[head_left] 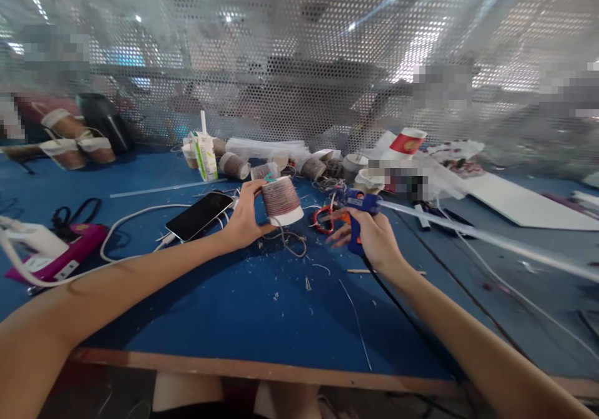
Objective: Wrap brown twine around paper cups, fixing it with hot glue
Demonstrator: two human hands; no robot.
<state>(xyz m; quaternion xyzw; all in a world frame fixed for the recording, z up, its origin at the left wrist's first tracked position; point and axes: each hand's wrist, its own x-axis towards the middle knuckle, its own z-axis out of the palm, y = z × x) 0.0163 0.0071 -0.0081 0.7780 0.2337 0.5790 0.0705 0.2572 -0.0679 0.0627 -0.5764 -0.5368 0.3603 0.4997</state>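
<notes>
Left hand (244,219) grips a cup wrapped w/ thread (281,200), held up above the blue counter (234,306), thumb on near side, fingers round the top edge. Loose thread end (292,244) dangles from the cup to the counter. Right hand (374,238) is clenched on a blue glue gun (358,216); its clear glue stick (468,231) juts out to the right, black cord (402,313) runs near along the forearm. Red-handled scissors (324,218) lie between the 2 hands, just left of the gun. Black phone (199,215) w/ white cable lies just left of the left hand. Far side: a row of wrapped cups (234,166), a small carton (206,155), a red-white paper cup (408,141). Pink case (60,260) at far-left edge. Thread scraps litter the counter near the hands.
</notes>
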